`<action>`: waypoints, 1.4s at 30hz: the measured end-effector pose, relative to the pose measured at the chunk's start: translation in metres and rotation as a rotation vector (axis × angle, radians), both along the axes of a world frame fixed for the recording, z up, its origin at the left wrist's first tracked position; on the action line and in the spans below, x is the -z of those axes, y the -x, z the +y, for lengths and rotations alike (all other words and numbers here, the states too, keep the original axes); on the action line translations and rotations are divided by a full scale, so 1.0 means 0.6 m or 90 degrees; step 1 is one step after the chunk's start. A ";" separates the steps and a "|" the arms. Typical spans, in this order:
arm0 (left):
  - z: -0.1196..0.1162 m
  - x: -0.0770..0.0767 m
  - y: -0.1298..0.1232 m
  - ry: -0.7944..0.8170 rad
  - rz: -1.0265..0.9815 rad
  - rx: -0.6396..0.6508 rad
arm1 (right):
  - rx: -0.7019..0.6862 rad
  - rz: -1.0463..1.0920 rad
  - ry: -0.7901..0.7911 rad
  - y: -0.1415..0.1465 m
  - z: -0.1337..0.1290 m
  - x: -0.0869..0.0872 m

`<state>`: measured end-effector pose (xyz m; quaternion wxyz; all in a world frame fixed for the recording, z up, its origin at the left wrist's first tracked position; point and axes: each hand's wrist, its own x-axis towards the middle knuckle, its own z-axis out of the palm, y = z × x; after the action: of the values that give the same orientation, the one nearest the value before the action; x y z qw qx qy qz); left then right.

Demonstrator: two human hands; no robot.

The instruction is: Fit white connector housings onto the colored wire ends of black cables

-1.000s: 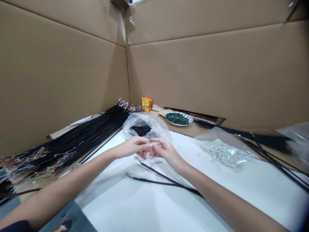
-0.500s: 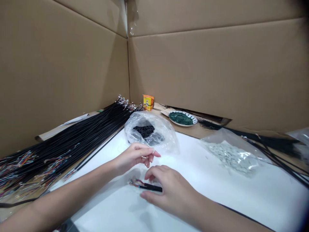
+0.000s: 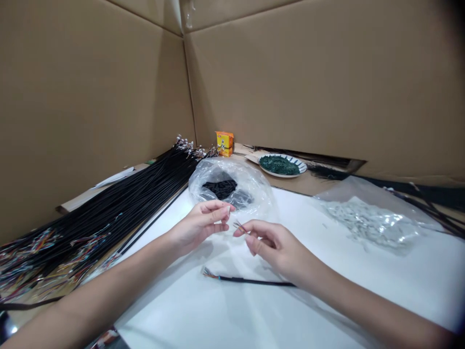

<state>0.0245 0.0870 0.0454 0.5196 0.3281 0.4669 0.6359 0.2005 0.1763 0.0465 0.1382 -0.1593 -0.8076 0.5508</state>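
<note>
My left hand (image 3: 205, 224) is closed in a pinch on a small white connector housing (image 3: 228, 209). Close by on its right, my right hand (image 3: 271, 242) pinches a few thin coloured wires (image 3: 240, 226) whose tips point toward that housing, with a gap between them. Below both hands a black cable (image 3: 250, 281) lies on the white surface (image 3: 174, 310). Its left end fans out into coloured wires (image 3: 212, 275), and its right part goes out of sight behind my right forearm.
A clear bag of short black tubes (image 3: 220, 188) stands behind my hands. At the right lies a bag of white connectors (image 3: 374, 223). Bundled black cables (image 3: 134, 203) fill the left. An orange box (image 3: 224, 144) and a plate (image 3: 302, 166) of dark green material are at the back.
My right hand has lifted off the black cable, leaving it on the surface, and now pinches thin wires beside my left hand. My left hand has risen slightly. The view has shifted a little.
</note>
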 end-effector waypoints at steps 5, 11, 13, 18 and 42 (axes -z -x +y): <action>-0.003 0.003 -0.004 0.027 0.044 0.028 | 0.011 0.046 -0.013 0.000 0.011 0.002; -0.007 0.004 -0.011 0.062 0.014 0.052 | 0.077 0.033 -0.035 -0.006 0.007 0.006; -0.007 0.003 -0.012 0.068 -0.004 0.051 | 0.088 0.040 -0.005 -0.004 0.007 0.010; -0.006 0.001 -0.011 0.084 -0.017 0.052 | 0.106 0.050 0.068 0.004 0.011 0.024; -0.018 -0.002 -0.017 0.052 0.167 0.108 | 0.048 -0.014 0.214 0.016 0.026 0.032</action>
<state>0.0344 0.0763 0.0466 0.5190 0.4248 0.5269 0.5220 0.1908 0.1921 0.0275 0.1215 -0.2160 -0.6989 0.6709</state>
